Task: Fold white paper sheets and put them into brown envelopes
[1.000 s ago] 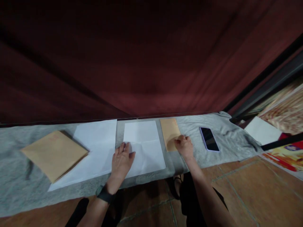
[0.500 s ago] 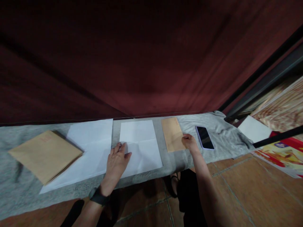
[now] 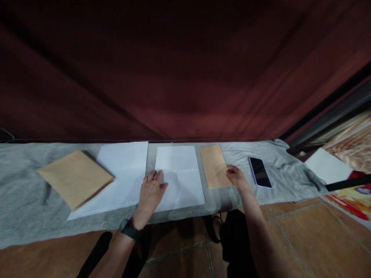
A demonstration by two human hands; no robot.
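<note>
A white sheet of paper with a crease across it lies flat in front of me. My left hand, a dark watch on its wrist, rests on the sheet's left edge with fingers apart, holding nothing. To the right lies a small brown envelope. My right hand has its fingers closed on that envelope's right edge. Farther left, more white paper is spread out, partly covered by a stack of brown envelopes set at an angle.
A phone with a purple edge lies right of my right hand. Grey cloth covers the narrow surface, with a dark red curtain-like backdrop behind it. A white flat object and a colourful printed sheet are at far right.
The view has shifted, so the things on the cloth sit farther right in the picture. Both hands keep about the same places on the sheet and the envelope.
</note>
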